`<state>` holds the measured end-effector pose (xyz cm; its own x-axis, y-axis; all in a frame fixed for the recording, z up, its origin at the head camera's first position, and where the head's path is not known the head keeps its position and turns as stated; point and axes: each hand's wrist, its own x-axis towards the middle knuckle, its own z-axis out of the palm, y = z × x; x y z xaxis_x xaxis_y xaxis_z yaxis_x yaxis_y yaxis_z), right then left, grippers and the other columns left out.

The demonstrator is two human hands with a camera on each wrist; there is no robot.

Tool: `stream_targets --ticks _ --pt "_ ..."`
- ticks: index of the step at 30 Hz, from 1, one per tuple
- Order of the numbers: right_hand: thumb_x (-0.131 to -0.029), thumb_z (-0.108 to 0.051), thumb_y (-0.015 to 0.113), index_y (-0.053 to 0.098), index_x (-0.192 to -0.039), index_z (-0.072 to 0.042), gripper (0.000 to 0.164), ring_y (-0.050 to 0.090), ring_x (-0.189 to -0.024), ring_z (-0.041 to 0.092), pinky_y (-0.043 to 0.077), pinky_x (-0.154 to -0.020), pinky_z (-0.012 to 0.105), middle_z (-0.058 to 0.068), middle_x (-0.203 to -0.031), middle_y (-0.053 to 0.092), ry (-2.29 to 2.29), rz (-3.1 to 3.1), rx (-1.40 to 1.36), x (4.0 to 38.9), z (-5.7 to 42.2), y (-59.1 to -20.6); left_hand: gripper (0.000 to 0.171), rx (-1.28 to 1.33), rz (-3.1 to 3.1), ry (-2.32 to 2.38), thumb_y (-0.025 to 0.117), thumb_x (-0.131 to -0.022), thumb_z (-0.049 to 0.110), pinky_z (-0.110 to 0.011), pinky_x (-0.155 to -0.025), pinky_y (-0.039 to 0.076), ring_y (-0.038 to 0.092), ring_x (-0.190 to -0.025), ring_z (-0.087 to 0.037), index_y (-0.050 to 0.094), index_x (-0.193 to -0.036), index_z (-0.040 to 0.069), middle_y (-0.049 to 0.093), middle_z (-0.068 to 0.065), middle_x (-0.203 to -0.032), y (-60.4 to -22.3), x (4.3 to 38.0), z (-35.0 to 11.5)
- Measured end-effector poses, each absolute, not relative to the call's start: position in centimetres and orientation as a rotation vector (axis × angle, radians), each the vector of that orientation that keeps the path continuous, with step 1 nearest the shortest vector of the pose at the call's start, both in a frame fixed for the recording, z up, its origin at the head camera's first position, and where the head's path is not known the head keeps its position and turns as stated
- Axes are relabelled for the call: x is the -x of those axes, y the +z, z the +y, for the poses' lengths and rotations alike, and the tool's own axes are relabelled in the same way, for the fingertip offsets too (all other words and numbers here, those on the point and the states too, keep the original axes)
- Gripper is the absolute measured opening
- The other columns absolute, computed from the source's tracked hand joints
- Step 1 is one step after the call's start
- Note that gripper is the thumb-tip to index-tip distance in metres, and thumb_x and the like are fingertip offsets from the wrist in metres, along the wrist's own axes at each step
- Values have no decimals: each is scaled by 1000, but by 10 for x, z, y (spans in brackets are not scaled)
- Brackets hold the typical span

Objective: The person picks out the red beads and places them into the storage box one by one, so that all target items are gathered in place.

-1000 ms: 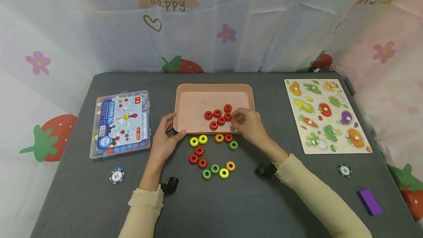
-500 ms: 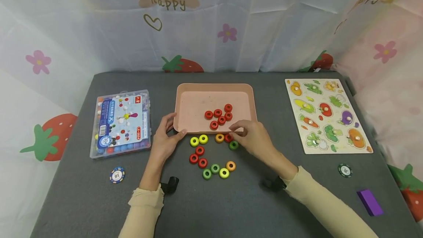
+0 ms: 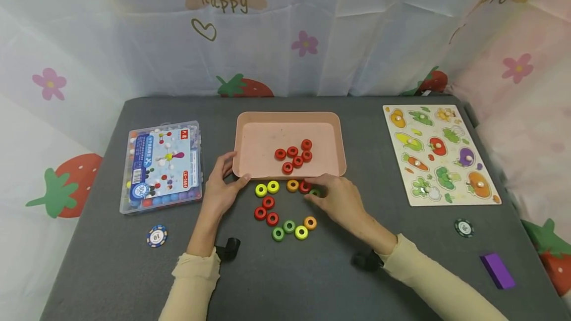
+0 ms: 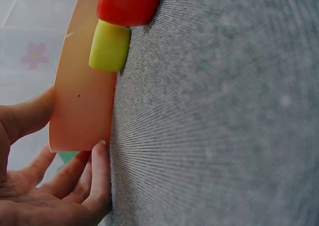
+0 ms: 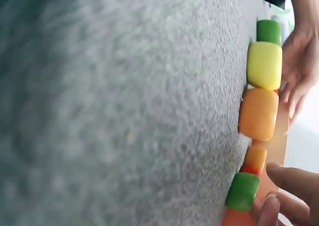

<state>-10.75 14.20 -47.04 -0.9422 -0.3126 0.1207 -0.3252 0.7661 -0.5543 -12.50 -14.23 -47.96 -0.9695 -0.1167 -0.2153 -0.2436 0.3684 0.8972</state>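
Note:
My left hand (image 3: 220, 185) holds the near left corner of a pink tray (image 3: 258, 135), thumb at the front rim and fingers along the left side. Several red rings (image 3: 297, 161) lie in the tray. At its front edge my right hand (image 3: 339, 199) reaches over a red ring (image 3: 305, 187) and a green ring (image 3: 314, 192), its index finger and thumb spread about them. In the right wrist view the fingertips come right beside the green ring (image 5: 242, 191), which stands nearest the hand. An orange ring (image 3: 292, 186) sits just left of the red one.
Yellow rings (image 3: 260, 190), red rings (image 3: 268, 202), green rings (image 3: 289, 227) and an orange ring (image 3: 310, 223) lie before the tray. A bead box (image 3: 162, 167) and poker chip (image 3: 157, 236) are left; a vegetable puzzle board (image 3: 441, 155), dark chip (image 3: 464, 228) and purple block (image 3: 497, 271) right.
My right hand has come back from the red rings inside the tray, over its front rim, to the red and green rings outside. The left hand stays at the tray corner.

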Motion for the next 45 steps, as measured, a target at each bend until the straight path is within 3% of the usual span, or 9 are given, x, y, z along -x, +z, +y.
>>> stream_targets --ticks 3,6,13,20,30,37,45 --pt "-77 -29 88 77 -114 -19 40 69 -89 14 53 -67 38 -2 -108 75 902 -2960 -525 107 137 -472 68 332 2502 1669 74 -91 17 -57 -119 19 39 -144 -27 41 -149 26 47 -6 -153 -480 125 -143" --pt "-77 -29 88 77 -114 -19 40 69 -93 14 54 -69 40 -2 -109 74 892 -2984 -523 107 133 -475 68 328 2503 1669 74 -91 17 -58 -119 18 39 -144 -27 40 -150 26 47 -6 -153 -480 126 -143" --pt "-78 -24 87 79 -105 -19 29 67 -88 11 53 -67 35 -4 -104 74 934 -2980 -537 109 128 -475 68 320 2509 1679 75 -90 17 -57 -119 19 40 -143 -27 41 -149 25 49 -6 -152 -480 125 -143" --pt "-80 -21 86 77 -105 -16 27 53 -54 11 43 -49 26 -3 -95 71 1324 -2903 -578 120 132 -463 69 287 2525 1667 75 -90 17 -55 -118 22 42 -142 -27 41 -149 23 50 -8 -151 -480 124 -144" --pt "-78 -9 86 77 -104 -7 28 65 -73 20 51 -63 31 7 -90 72 1334 -2718 -436 152 137 -454 69 291 2533 1654 76 -90 18 -56 -118 22 42 -142 -27 41 -150 23 49 -8 -152 -479 125 -144" --pt "-78 -2 83 77 -100 -4 23 65 -72 20 48 -55 29 10 -88 70 1361 -2802 -329 171 135 -465 69 286 2529 1662 76 -90 17 -54 -119 23 42 -142 -27 41 -149 23 50 -8 -151 -480 125 -144" --pt "-79 1 79 76 -100 -1 21 67 -72 23 49 -60 28 14 -92 64 1363 -2843 -288 179 129 -472 69 290 2536 1655 76 -90 17 -55 -118 22 42 -142 -27 41 -149 22 49 -9 -152 -480 125 -145"
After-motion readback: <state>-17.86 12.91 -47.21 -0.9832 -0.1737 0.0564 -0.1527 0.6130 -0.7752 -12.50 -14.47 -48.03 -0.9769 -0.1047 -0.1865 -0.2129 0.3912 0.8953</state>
